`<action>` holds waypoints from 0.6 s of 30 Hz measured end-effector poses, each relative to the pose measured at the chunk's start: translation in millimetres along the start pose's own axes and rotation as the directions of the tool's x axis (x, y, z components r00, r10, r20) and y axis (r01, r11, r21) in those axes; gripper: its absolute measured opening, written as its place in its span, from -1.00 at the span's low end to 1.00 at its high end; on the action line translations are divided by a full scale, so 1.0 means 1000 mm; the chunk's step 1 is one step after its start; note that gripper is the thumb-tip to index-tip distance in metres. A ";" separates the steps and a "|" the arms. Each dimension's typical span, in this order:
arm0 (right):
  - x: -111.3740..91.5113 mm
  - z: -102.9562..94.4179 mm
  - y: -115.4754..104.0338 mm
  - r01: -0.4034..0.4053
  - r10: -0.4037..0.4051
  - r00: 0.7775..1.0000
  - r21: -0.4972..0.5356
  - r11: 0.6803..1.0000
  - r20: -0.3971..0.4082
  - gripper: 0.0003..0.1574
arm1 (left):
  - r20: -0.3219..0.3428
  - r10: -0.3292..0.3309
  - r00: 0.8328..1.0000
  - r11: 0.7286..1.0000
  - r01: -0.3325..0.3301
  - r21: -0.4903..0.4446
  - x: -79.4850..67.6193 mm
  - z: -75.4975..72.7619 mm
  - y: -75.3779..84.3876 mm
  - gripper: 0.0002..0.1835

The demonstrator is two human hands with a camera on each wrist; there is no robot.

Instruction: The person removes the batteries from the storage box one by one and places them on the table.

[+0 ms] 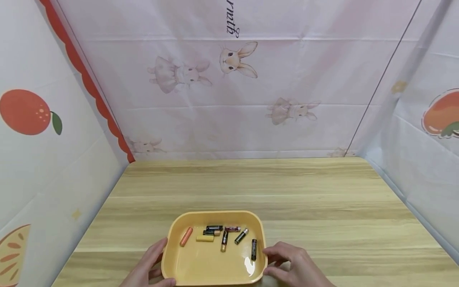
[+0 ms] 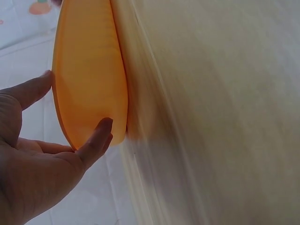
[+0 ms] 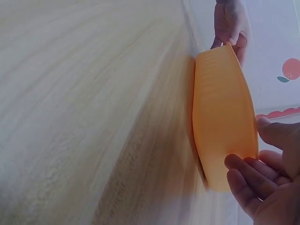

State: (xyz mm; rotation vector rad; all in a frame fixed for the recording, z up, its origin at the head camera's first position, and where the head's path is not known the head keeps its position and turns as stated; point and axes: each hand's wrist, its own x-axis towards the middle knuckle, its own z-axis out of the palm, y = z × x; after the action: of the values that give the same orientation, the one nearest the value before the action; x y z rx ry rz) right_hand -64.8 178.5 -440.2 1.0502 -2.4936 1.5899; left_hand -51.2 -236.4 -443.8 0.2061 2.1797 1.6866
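Observation:
In the head view a yellow plastic tray [image 1: 206,267] with rounded corners is on the wooden table near its front edge. My left hand [image 1: 150,269] holds the left side, thumb at the near rim and fingers along the outer wall. At the opposite side my right hand [image 1: 292,263] holds the tray between thumb and fingers. Several small batteries lie loose in it: an orange battery [image 1: 186,236] at left, a yellow battery [image 1: 204,238], a dark red battery [image 1: 232,229], and black ones such as the black battery [image 1: 254,250] by the right wall. Both wrist views show the tray's outer wall [image 2: 91,70].
Wood-grain tabletop [image 1: 287,191] stretches behind and to both sides of the tray. A printed rabbit cloth [image 1: 215,131] hangs at the back, and fruit-printed cloths stand at the left [image 1: 53,167] and right [image 1: 426,159].

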 end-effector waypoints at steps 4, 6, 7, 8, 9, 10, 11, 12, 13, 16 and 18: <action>0.002 -0.002 -0.004 -0.024 0.021 0.999 -0.069 0.997 -0.040 -0.72 | -0.013 0.002 1.000 0.998 -0.001 0.069 0.000 -0.001 0.002 0.18; 0.006 -0.004 -0.008 -0.020 0.009 0.996 -0.123 0.992 -0.088 -0.78 | -0.012 -0.001 1.000 0.996 0.002 0.088 0.000 -0.001 0.003 0.18; 0.008 -0.004 -0.009 -0.015 -0.001 0.994 -0.142 0.990 -0.113 -0.79 | -0.012 -0.005 1.000 0.996 0.006 0.093 0.000 -0.001 0.004 0.18; 0.010 -0.005 -0.011 0.000 -0.021 0.991 -0.160 0.987 -0.135 -0.79 | -0.015 -0.012 1.000 0.995 0.013 0.100 0.001 -0.001 0.005 0.18; 0.013 -0.005 -0.013 0.011 -0.038 0.987 -0.173 0.985 -0.153 -0.78 | -0.020 -0.019 1.000 0.994 0.021 0.111 0.001 -0.001 0.005 0.19; 0.016 -0.005 -0.015 0.017 -0.049 0.984 -0.181 0.983 -0.169 -0.77 | -0.023 -0.024 0.999 0.993 0.027 0.115 0.001 0.000 0.006 0.19; 0.019 -0.005 -0.018 0.032 -0.066 0.982 -0.186 0.982 -0.178 -0.75 | -0.024 -0.022 0.999 0.993 0.025 0.117 0.001 0.000 0.006 0.20; 0.023 -0.005 -0.021 0.045 -0.082 0.979 -0.194 0.980 -0.186 -0.72 | -0.025 -0.018 1.000 0.992 0.021 0.121 0.001 0.000 0.006 0.21; 0.027 -0.004 -0.024 0.046 -0.084 0.978 -0.196 0.979 -0.190 -0.71 | -0.029 -0.016 0.999 0.991 0.020 0.131 0.002 0.000 0.006 0.21; 0.039 -0.003 -0.034 -0.004 -0.028 0.983 -0.173 0.985 -0.182 -0.74 | -0.020 0.014 1.000 0.988 -0.011 0.156 0.003 0.000 0.006 0.21; 0.048 -0.002 -0.039 -0.062 0.038 0.985 -0.139 0.988 -0.168 -0.73 | -0.014 0.032 0.999 0.985 -0.029 0.172 0.003 0.000 0.006 0.21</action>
State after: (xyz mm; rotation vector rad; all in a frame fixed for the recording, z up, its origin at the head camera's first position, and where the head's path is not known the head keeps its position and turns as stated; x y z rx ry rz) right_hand -81.9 144.3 -390.9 0.8101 -2.4976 1.4189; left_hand -54.9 -233.9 -438.3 0.2738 2.3470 1.5207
